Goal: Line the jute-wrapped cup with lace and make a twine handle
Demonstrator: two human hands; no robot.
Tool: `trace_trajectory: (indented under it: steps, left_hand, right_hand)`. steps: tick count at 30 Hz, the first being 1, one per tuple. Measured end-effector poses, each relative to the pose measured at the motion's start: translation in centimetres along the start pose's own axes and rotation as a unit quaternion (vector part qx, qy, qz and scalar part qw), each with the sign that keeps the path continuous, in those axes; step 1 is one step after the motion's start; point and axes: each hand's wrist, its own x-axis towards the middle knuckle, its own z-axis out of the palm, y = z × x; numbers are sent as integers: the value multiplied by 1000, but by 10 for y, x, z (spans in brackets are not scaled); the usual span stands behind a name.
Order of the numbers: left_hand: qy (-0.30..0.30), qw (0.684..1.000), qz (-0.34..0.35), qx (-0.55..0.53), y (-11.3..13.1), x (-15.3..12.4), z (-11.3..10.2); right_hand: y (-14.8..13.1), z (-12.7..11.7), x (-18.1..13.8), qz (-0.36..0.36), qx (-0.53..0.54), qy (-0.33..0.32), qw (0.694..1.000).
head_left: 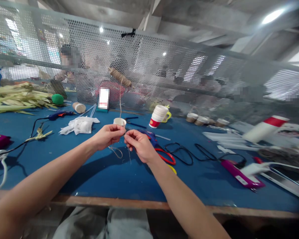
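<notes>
Thin brown twine [120, 96] runs down from a spool [121, 77] on the mesh panel to my fingers. My left hand [109, 136] pinches it between thumb and fingertips. Close beside it, my right hand [139, 144] pinches the same twine, and the fingertips nearly meet. A loose end hangs below, and a thin loop lies near it on the table. Just behind my hands stands a white paper cup [119, 121], partly hidden by them. Scissors with red handles [166, 156] lie by my right wrist, next to a blue glue gun [151, 136] partly covered by that hand.
Stacked paper cups [157, 116] stand at the back. Left are a white tissue [79, 125], another glue gun [61, 114], husks [22, 94] and a green ball [57, 99]. A black cord [181, 154] and purple power strip [243, 174] lie right. A perforated panel [144, 66] borders the table.
</notes>
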Motion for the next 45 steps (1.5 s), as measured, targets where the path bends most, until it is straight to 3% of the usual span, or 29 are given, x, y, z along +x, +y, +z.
trace_trajectory:
  steps: [5, 10, 14, 18, 21, 26, 30, 37, 45]
  left_hand:
    - [-26, 998, -42, -30, 2, -2, 0]
    - [-42, 998, -45, -27, 2, -2, -1]
    - [9, 999, -14, -32, 1, -1, 1]
    - [62, 998, 4, -18, -3, 0, 4]
    - [74, 997, 7, -8, -5, 0, 6]
    - [73, 996, -4, -42, -5, 1, 6]
    - [51, 997, -14, -64, -4, 0, 5]
    - [6, 998, -23, -60, -1, -1, 4]
    - [-17, 1000, -9, -22, 3, -3, 3]
  right_hand:
    - [-2, -1, 0, 52, 96, -51, 993]
    - [-2, -2, 0, 53, 87, -65, 993]
    - [2, 1, 1, -34, -69, 18, 997]
    - [6, 4, -1, -152, -254, 106, 949]
    - [7, 5, -2, -171, -286, 117, 935]
    - [4, 3, -1, -88, -158, 76, 981]
    - [1, 2, 0, -21, -23, 51, 998]
    - [-5, 2, 0, 80, 145, -42, 985]
    - [-3, 1, 1, 104, 223, -104, 964]
